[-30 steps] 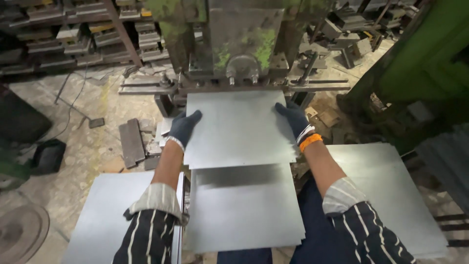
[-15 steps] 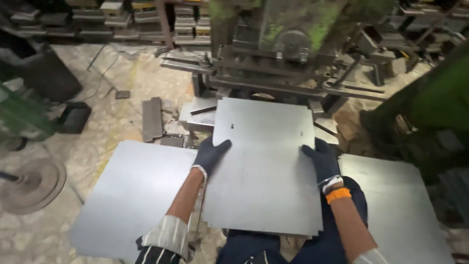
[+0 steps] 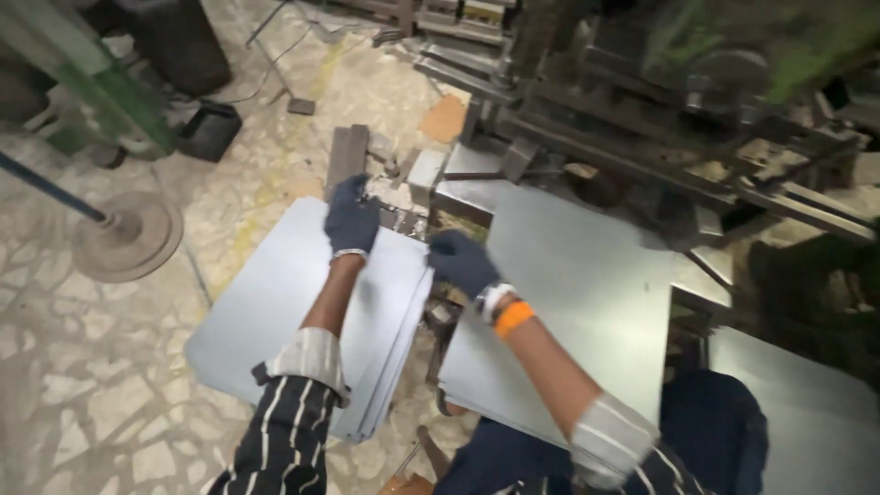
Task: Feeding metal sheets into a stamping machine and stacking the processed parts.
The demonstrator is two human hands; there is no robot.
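Grey steel fills most of the view: the dark press machine (image 3: 660, 101) stands across the top right, blurred and cut off by the upper edge, so its working parts are hard to make out. Below it a large metal sheet (image 3: 587, 302) lies flat in front of the press, its near edge hidden behind the person's right forearm and dark trousers. To the left, on the cracked stone floor (image 3: 101, 367), a stack of metal sheets (image 3: 275, 312) rests with its right edges fanned slightly; its near corner is covered by the striped left sleeve. A round metal base (image 3: 128, 240) sits on the floor further left.

The left hand (image 3: 352, 216), in a dark glove, rests at the far edge of the stack, fingers curled down; whether they grip a sheet cannot be told. The right hand (image 3: 461, 261), also gloved, with an orange wristband (image 3: 513, 318), is closed over the left edge of the large sheet, beside the stack.
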